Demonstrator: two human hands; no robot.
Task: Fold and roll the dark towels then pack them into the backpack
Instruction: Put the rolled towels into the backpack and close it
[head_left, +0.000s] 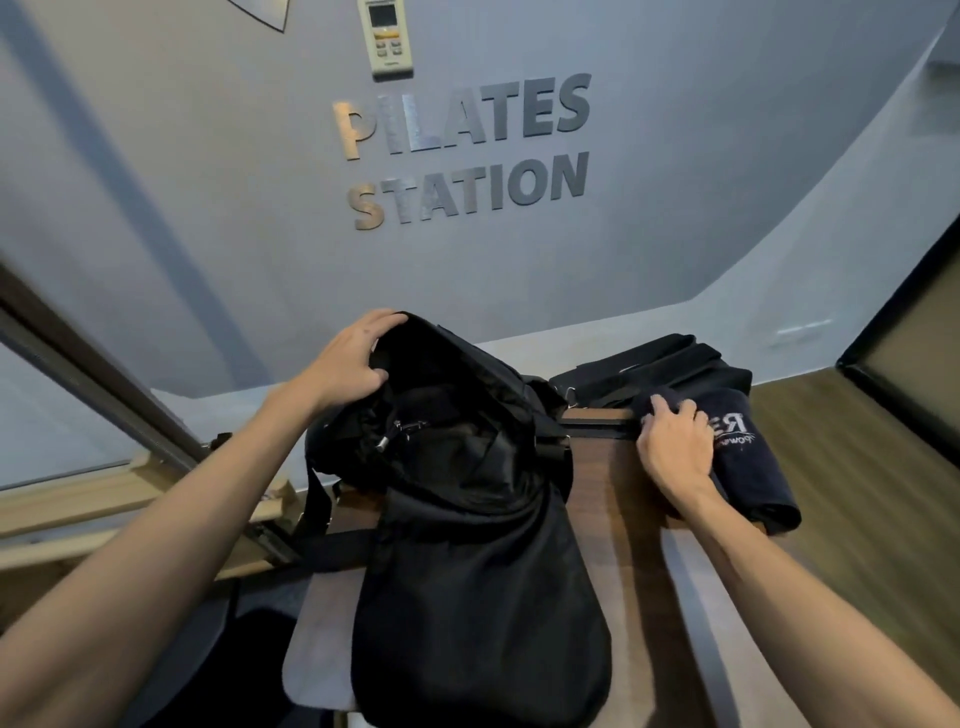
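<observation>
A black backpack (478, 597) lies on the wooden table (618, 499) with its mouth open toward the wall. My left hand (353, 358) grips the top flap at the far left of the opening and holds it up. To the right lies a rolled dark navy towel (753, 467) with white lettering, and my right hand (675, 441) grips its left end. Behind the roll, more dark fabric (649, 369) is piled at the back of the table. The inside of the backpack is dark, so I cannot make out what it holds.
A grey wall (208, 208) with raised letters rises right behind the table, with a remote control (385, 36) mounted high on it. A wooden-framed apparatus (104, 499) stands at the left. Wood-pattern flooring (857, 467) lies to the right.
</observation>
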